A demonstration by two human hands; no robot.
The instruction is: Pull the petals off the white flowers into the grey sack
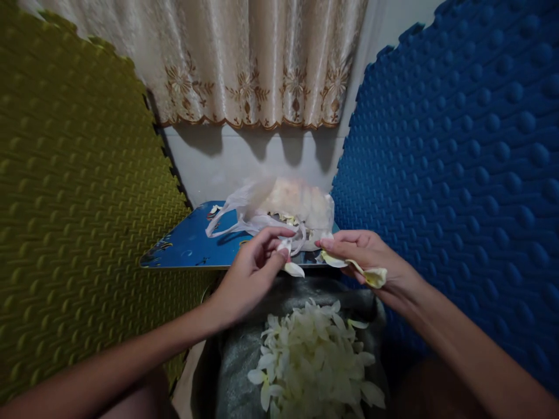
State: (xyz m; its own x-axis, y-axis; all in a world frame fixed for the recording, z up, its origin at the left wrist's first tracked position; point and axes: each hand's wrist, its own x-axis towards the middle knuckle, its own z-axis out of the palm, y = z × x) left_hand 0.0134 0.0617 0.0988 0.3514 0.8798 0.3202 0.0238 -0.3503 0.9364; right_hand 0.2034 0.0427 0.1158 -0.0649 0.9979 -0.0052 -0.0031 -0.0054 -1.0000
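In my left hand [264,256] a white petal [294,269] is pinched between thumb and fingers. My right hand [367,253] is closed on a pale, yellowish-white flower [334,259], part of which curls down below the fingers to a yellowish end. The two hands face each other a short way apart, over the near edge of a blue tabletop [192,238]. Just beyond them lies a translucent plastic bag [301,203] with pale flowers or petals in it. Nearer to me, a heap of white flowers [312,355] rests on dark grey-green cloth [238,361].
A yellow-green textured foam mat [82,203] stands upright on the left, and a blue one [458,151] on the right. Behind the table is a white wall [209,163] with a beige embroidered curtain [253,64]. A few petal scraps [213,210] lie at the table's back left.
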